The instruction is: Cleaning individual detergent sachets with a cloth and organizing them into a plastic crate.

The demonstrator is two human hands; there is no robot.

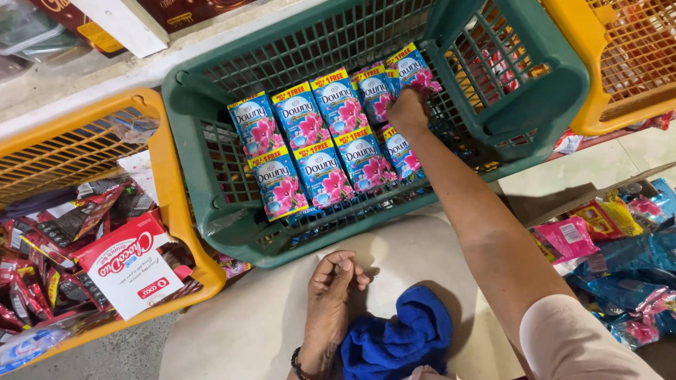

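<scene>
My right hand [407, 110] reaches into a green plastic basket [211, 176] and presses on a strip of blue sachets with pink flowers [317, 144] that lies across the basket's floor in two rows. Its fingers are closed on the sachets at the strip's far right end. My left hand [331, 295] rests loosely curled on a beige surface [246, 324] below the basket and holds nothing. A blue cloth [398, 338] lies bunched beside that hand.
An orange basket [165, 183] at the left holds dark red packets and a red-and-white box [130, 264]. Another orange basket [620, 63] stands at the top right. Loose pink, yellow and blue packets [612, 239] lie at the right.
</scene>
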